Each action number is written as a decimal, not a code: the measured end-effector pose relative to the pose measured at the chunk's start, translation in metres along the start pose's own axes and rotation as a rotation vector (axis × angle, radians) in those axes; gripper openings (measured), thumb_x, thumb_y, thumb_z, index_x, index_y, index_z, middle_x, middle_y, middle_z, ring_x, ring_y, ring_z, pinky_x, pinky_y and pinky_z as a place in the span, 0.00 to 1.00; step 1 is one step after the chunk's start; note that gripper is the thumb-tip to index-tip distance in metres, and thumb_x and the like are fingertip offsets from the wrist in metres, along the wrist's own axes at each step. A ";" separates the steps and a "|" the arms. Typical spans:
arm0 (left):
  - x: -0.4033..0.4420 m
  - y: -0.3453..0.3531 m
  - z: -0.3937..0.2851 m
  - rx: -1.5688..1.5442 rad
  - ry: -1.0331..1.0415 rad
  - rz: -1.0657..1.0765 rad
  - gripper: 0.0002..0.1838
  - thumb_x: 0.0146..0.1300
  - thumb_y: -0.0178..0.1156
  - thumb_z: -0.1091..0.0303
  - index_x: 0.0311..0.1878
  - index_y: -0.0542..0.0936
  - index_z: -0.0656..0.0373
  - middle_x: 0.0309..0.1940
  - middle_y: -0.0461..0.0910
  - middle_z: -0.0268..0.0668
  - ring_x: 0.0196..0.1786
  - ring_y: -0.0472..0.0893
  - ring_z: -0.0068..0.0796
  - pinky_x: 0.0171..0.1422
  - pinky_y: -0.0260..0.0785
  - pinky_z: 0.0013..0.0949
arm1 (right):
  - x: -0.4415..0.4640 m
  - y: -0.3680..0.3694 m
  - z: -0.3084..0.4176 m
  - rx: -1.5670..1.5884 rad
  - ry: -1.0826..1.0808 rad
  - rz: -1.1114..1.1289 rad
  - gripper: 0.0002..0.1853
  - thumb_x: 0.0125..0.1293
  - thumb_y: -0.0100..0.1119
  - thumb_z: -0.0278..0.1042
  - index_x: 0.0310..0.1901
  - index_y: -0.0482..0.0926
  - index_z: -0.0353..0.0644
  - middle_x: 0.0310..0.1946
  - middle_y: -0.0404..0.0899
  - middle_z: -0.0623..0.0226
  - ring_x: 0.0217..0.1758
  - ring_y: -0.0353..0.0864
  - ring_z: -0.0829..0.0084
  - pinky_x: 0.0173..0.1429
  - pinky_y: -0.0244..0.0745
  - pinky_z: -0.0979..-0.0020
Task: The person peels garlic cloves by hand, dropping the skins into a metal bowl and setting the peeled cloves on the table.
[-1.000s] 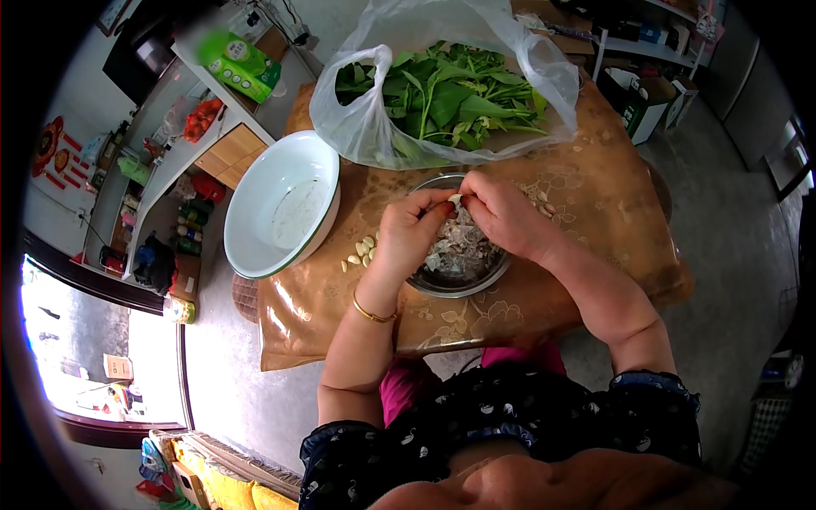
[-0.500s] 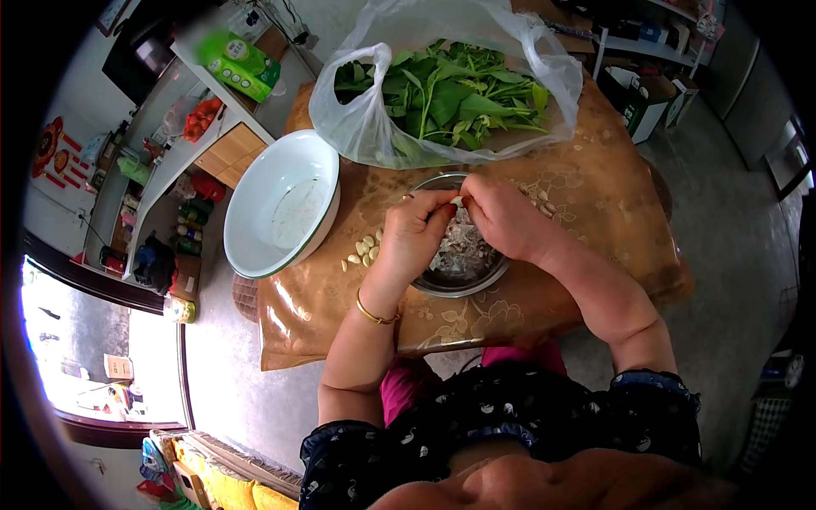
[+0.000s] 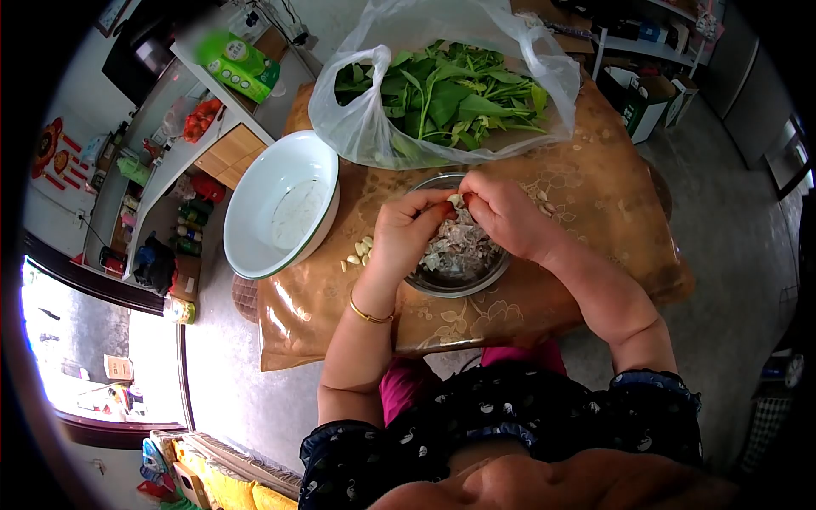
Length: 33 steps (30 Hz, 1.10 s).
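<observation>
Garlic clove (image 3: 456, 201), small and pale, is being pinched between the fingertips of the left hand (image 3: 406, 231) and the right hand (image 3: 503, 212), both holding it over the far part of a metal bowl (image 3: 450, 294). Papery-looking scraps (image 3: 461, 252) are filling much of the bowl, which is resting on a brown-covered table (image 3: 310, 319). Loose cloves (image 3: 354, 258) are lying just left of the left hand; a white basin (image 3: 236, 248) is standing farther left, and leafy greens (image 3: 455, 100) are spreading inside an open plastic bag (image 3: 361, 143) on the far side. If either pinch were loosening, the clove could be dropping among similarly pale scraps and getting lost there. Were the left hand drifting left, it could be scattering the loose cloves; were a wrist pressing on the rim, the bowl could be tipping and spilling its scraps.
</observation>
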<state>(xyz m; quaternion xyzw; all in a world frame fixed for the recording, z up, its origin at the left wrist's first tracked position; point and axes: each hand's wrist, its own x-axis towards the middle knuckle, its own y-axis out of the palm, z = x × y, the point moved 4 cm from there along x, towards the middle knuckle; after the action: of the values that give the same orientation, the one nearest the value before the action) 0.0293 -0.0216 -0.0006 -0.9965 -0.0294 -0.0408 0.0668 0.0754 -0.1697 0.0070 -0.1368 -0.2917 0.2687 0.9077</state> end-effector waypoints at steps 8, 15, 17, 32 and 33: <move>0.007 -0.001 0.013 -0.526 -0.134 0.102 0.10 0.62 0.54 0.76 0.45 0.79 0.67 0.30 0.80 0.38 0.21 0.65 0.15 0.25 0.58 0.19 | 0.003 -0.001 -0.003 0.211 0.157 0.057 0.04 0.63 0.46 0.24 0.34 0.71 0.34 0.20 0.70 0.66 0.24 0.65 0.79 0.29 0.64 0.73; 0.010 -0.004 0.015 -0.687 -0.176 0.111 0.10 0.64 0.52 0.75 0.46 0.77 0.66 0.29 0.77 0.34 0.23 0.66 0.15 0.27 0.59 0.19 | 0.002 0.002 0.000 0.216 0.084 0.071 0.04 0.64 0.44 0.25 0.35 0.70 0.38 0.20 0.66 0.77 0.23 0.61 0.87 0.27 0.58 0.79; 0.010 -0.004 0.015 -0.715 -0.176 0.121 0.10 0.64 0.52 0.75 0.46 0.77 0.66 0.27 0.76 0.32 0.24 0.66 0.15 0.27 0.59 0.19 | 0.001 0.003 -0.001 0.263 0.107 0.105 0.04 0.64 0.44 0.24 0.35 0.71 0.39 0.20 0.66 0.77 0.23 0.61 0.87 0.27 0.58 0.80; 0.012 -0.004 0.016 -0.810 -0.174 0.172 0.10 0.65 0.50 0.75 0.46 0.76 0.66 0.30 0.77 0.31 0.25 0.68 0.16 0.28 0.61 0.19 | 0.001 0.001 0.008 0.315 0.058 0.183 0.04 0.60 0.45 0.25 0.31 0.72 0.40 0.22 0.68 0.77 0.26 0.63 0.85 0.30 0.60 0.79; 0.012 -0.004 0.018 -0.807 -0.171 0.175 0.10 0.65 0.50 0.75 0.46 0.76 0.66 0.30 0.77 0.31 0.25 0.68 0.16 0.28 0.61 0.19 | 0.001 0.001 0.008 0.303 0.043 0.185 0.04 0.60 0.45 0.24 0.31 0.72 0.40 0.22 0.68 0.77 0.26 0.63 0.85 0.31 0.61 0.79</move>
<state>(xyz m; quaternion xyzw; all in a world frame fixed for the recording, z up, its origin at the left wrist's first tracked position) 0.0427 -0.0147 -0.0166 -0.9413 0.0683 0.0394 -0.3282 0.0703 -0.1675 0.0135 -0.0304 -0.2144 0.3890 0.8954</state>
